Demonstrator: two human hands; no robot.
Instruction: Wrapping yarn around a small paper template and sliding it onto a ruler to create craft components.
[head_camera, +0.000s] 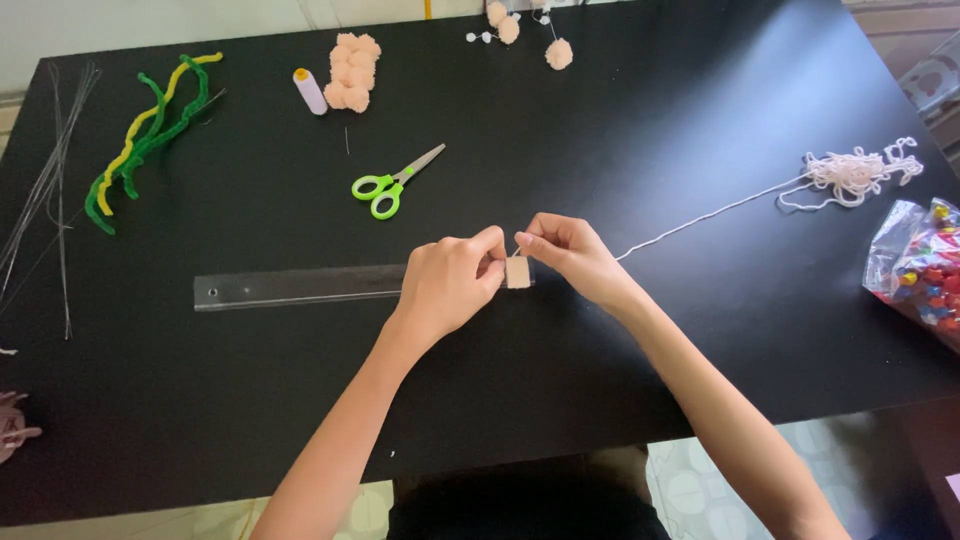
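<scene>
- Black table (620, 150), filling most of the view, bearing everything else.
- Clear ruler (300, 287), lying flat across the middle, running left to right, right end under the hands.
- Left hand (445, 285), closed in a pinch on the ruler's right end, fingertips touching the yarn wrap.
- Right hand (572, 255), closed, thumb and forefinger pinching the yarn wrap from the right.
- Bag of coloured beads (920, 270), at the right edge, partly cut off.
- Green and yellow pipe cleaners (145, 135), far left, loosely bundled.
- Thin wires (55, 170), along the left edge, beside the pipe cleaners.
- Loose yarn pile (860, 172), far right; single strand (700, 220) leading from there to the right hand.
- Pale pompoms (352, 70), clustered far centre-left; more pompoms (558, 53) at the far edge.
- Green scissors (392, 183), closed, just beyond the ruler, well apart from the hands.
- Small spool (309, 91), lying just left of the pompom cluster.
- Yarn wrap (518, 271), pale, wound around the ruler's right end, between both hands.
</scene>
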